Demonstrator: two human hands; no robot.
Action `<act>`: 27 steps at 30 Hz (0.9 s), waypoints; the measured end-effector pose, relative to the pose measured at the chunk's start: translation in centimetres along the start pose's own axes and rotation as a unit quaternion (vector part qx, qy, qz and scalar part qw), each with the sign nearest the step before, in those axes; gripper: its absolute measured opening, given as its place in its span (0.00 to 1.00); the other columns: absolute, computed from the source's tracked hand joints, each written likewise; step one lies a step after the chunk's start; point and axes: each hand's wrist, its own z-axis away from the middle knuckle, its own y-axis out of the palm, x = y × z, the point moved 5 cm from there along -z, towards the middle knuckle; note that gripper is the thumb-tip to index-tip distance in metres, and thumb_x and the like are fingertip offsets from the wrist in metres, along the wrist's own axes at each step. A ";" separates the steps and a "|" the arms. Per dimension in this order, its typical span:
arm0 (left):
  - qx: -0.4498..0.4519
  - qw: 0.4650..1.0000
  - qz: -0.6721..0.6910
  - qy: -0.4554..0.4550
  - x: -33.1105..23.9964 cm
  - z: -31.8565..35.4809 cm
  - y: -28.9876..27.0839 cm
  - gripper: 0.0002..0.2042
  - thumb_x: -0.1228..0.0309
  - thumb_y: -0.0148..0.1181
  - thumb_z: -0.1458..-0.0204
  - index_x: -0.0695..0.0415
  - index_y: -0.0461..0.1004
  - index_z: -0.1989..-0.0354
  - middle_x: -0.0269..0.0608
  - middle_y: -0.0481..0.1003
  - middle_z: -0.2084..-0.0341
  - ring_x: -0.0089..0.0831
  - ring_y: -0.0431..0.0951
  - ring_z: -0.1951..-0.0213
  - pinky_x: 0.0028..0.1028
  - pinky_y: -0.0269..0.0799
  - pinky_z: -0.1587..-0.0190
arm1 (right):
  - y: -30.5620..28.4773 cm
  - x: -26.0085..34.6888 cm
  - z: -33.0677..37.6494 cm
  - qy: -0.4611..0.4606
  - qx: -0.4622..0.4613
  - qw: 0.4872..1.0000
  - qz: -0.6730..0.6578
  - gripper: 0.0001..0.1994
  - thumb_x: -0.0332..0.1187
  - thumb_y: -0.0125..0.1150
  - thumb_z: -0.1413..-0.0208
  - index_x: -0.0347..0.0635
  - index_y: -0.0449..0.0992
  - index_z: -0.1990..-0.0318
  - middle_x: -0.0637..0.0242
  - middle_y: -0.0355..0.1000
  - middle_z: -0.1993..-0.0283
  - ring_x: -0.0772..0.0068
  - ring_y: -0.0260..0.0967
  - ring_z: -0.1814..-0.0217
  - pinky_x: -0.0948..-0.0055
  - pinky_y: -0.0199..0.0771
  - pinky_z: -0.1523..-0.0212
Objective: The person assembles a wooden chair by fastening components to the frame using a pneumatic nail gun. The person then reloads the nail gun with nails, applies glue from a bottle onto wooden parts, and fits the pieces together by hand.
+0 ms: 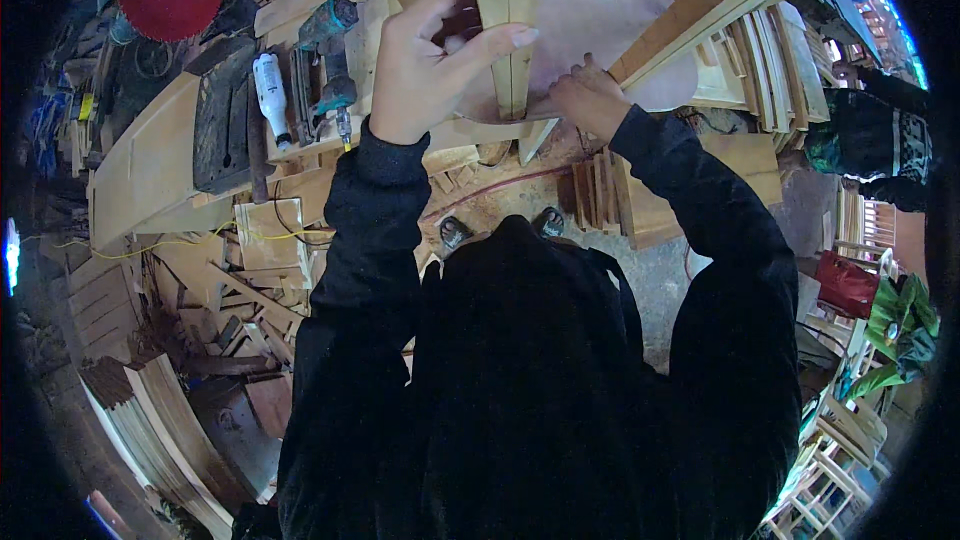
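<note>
My left hand is raised in front of me, thumb and fingers closed around a pale upright wooden slat of a wooden frame. My right hand is closed around the lower end of a slanted wooden bar that runs up to the right. Behind both pieces lies a rounded thin plywood panel. Both forearms wear black sleeves. My dark-clothed body fills the lower middle of the view.
At the left a workbench carries a teal cordless drill, a white glue bottle and a saw with a red blade. Wood offcuts litter the floor. Stacked boards stand right, beside another person's patterned sleeve.
</note>
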 end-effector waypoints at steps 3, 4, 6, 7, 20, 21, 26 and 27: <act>0.002 1.000 -0.019 0.002 -0.1 0.0 0.0 0.19 0.75 0.67 0.56 0.66 0.70 0.55 0.39 0.77 0.67 0.20 0.75 0.64 0.19 0.71 0.61 | -0.8 0.1 0.3 0.001 0.021 0.999 -0.031 0.09 0.33 0.55 0.55 0.40 0.73 0.67 0.56 0.72 0.67 0.53 0.70 0.57 0.49 0.64 0.50; 0.002 1.000 -0.027 0.004 -0.2 0.0 0.0 0.19 0.75 0.67 0.56 0.66 0.70 0.55 0.39 0.77 0.67 0.20 0.75 0.64 0.19 0.71 0.61 | -1.4 0.2 0.3 0.003 0.021 0.999 -0.031 0.09 0.33 0.55 0.55 0.40 0.73 0.67 0.56 0.72 0.67 0.53 0.70 0.57 0.49 0.64 0.50; 0.003 1.000 -0.025 0.006 -0.2 0.1 0.1 0.19 0.76 0.66 0.56 0.66 0.70 0.54 0.39 0.77 0.67 0.20 0.75 0.64 0.20 0.71 0.61 | -5.6 0.2 0.1 0.010 -0.140 0.978 -0.156 0.16 0.37 0.60 0.55 0.35 0.73 0.61 0.53 0.72 0.65 0.50 0.69 0.57 0.59 0.67 0.50; 0.003 1.000 -0.024 0.007 -0.2 0.1 0.2 0.19 0.76 0.66 0.56 0.66 0.70 0.54 0.39 0.77 0.66 0.20 0.75 0.64 0.20 0.71 0.60 | -7.7 0.3 0.4 0.009 -0.140 0.978 -0.157 0.16 0.37 0.60 0.55 0.35 0.73 0.61 0.53 0.72 0.65 0.50 0.69 0.57 0.59 0.67 0.50; 0.094 0.984 -0.104 -0.111 9.3 4.9 0.8 0.23 0.70 0.70 0.60 0.65 0.70 0.56 0.40 0.73 0.60 0.28 0.72 0.56 0.29 0.67 0.51 | -11.8 0.6 1.2 0.009 -0.172 0.875 -0.451 0.23 0.39 0.62 0.57 0.35 0.70 0.53 0.47 0.73 0.67 0.48 0.71 0.64 0.61 0.70 0.60; 0.126 0.972 -0.097 -0.175 11.3 6.4 1.0 0.24 0.66 0.71 0.62 0.64 0.71 0.57 0.40 0.73 0.60 0.30 0.71 0.55 0.31 0.66 0.50 | -11.8 0.7 1.2 0.002 -0.183 0.877 -0.444 0.22 0.39 0.61 0.56 0.34 0.71 0.55 0.47 0.72 0.68 0.48 0.71 0.64 0.61 0.70 0.60; 0.109 0.912 -0.394 0.023 18.1 8.8 0.8 0.21 0.60 0.69 0.66 0.61 0.74 0.65 0.41 0.71 0.66 0.40 0.69 0.59 0.35 0.63 0.53 | -11.4 0.5 1.0 -0.014 -0.203 0.885 -0.418 0.25 0.40 0.62 0.56 0.32 0.69 0.53 0.44 0.71 0.68 0.45 0.70 0.65 0.62 0.70 0.62; 0.106 0.917 -0.385 -0.012 18.7 8.6 0.8 0.20 0.59 0.69 0.67 0.60 0.75 0.68 0.41 0.70 0.68 0.42 0.68 0.61 0.37 0.62 0.54 | -11.6 0.6 1.0 -0.029 -0.198 0.879 -0.433 0.28 0.40 0.63 0.55 0.32 0.67 0.48 0.42 0.71 0.68 0.43 0.69 0.66 0.62 0.70 0.63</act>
